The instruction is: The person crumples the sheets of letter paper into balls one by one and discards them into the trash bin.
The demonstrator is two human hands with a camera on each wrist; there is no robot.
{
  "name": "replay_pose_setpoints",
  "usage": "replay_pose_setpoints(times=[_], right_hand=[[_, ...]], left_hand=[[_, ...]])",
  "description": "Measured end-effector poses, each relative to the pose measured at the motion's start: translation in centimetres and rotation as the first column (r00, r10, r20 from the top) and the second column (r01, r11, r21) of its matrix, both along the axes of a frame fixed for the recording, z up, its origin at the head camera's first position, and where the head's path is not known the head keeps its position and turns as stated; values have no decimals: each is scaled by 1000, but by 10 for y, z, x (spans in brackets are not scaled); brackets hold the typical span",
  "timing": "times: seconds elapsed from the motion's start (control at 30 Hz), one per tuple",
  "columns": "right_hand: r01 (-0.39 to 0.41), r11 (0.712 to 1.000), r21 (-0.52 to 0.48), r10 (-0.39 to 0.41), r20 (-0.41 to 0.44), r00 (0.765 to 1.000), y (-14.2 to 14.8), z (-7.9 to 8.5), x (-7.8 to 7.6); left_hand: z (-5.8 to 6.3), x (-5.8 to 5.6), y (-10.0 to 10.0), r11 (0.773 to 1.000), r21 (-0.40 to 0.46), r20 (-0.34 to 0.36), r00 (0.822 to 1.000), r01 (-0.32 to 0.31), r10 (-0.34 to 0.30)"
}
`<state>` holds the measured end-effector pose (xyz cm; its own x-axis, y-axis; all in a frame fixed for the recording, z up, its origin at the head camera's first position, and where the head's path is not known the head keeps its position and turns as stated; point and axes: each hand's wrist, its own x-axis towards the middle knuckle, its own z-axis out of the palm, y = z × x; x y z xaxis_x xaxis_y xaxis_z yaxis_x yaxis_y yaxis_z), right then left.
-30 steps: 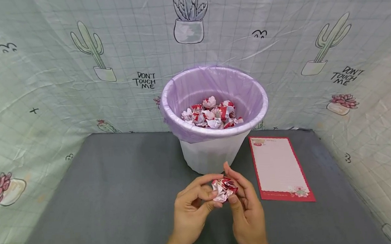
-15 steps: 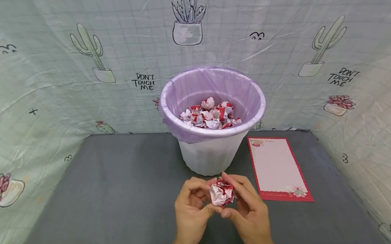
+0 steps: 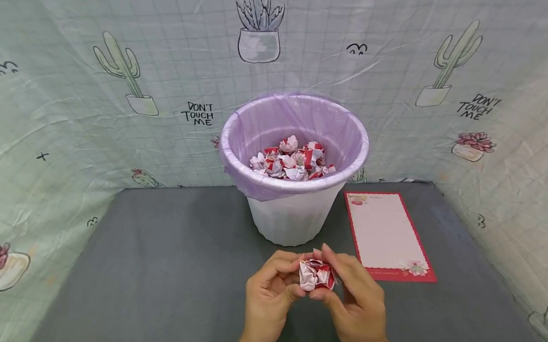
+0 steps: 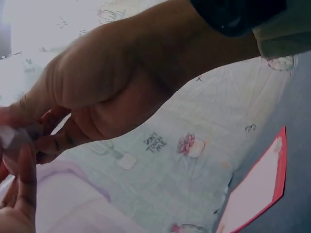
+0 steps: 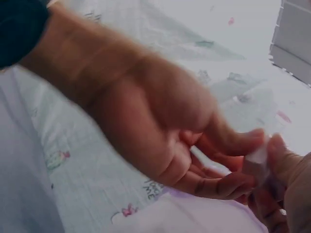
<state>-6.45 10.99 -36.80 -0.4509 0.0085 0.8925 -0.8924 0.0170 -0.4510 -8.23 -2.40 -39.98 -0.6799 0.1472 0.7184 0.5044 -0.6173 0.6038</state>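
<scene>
A crumpled paper ball (image 3: 316, 275), white with red patches, sits between both hands in front of the bin. From its left side my left hand (image 3: 268, 297) grips it between thumb and fingers. My right hand (image 3: 357, 301) holds the opposite side, thumb low and fingers over the top. Both wrist views show the paper ball (image 5: 257, 162) pinched among the fingertips, dim and blurred. Just beyond the hands stands a white bin (image 3: 289, 221) with a purple liner (image 3: 333, 121). Several crumpled paper balls (image 3: 296, 160) lie inside it.
A flat sheet of paper (image 3: 387, 232) with a red border lies to the right of the bin on the grey tabletop (image 3: 168, 270). A cactus-printed cloth (image 3: 310, 44) hangs behind and at both sides.
The paper ball has been turned and looks more compact. My right fingers have folded down from a raised position onto it. The bin and the flat sheet have stayed put.
</scene>
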Motion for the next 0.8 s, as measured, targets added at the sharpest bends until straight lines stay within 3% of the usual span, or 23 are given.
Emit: replay_pose_setpoints(times=[0.13, 0.23, 0.37, 0.47, 0.57, 0.67, 0.73, 0.8], right_hand=[[92, 995, 44, -87, -110, 990, -6, 4, -3], [152, 987, 54, -137, -216, 967, -12, 6, -6], [174, 985, -4, -167, -315, 934, -20, 8, -10], [148, 984, -98, -174, -368, 913, -26, 8, -12], [128, 977, -168, -185, -391, 901, -31, 9, -13], [131, 974, -184, -194, -386, 902, -32, 9, -13], [138, 976, -170, -191, -358, 914, -32, 7, -14], [157, 978, -139, -192, -291, 937, -30, 3, -15]], left_hand=[[3, 1, -1, 999, -21, 7, 999, -43, 43], [5, 4, 0, 997, -19, 8, 997, -70, 70], [7, 9, 5, 988, 0, -13, 988, -155, 155], [8, 12, 10, 975, 33, -40, 975, -219, 220], [11, 13, 14, 955, 77, -96, 951, -286, 292], [13, 12, 18, 922, 120, -147, 911, -369, 384], [11, 11, 21, 903, 118, -154, 890, -414, 429], [7, 9, 20, 900, 70, -126, 891, -431, 437]])
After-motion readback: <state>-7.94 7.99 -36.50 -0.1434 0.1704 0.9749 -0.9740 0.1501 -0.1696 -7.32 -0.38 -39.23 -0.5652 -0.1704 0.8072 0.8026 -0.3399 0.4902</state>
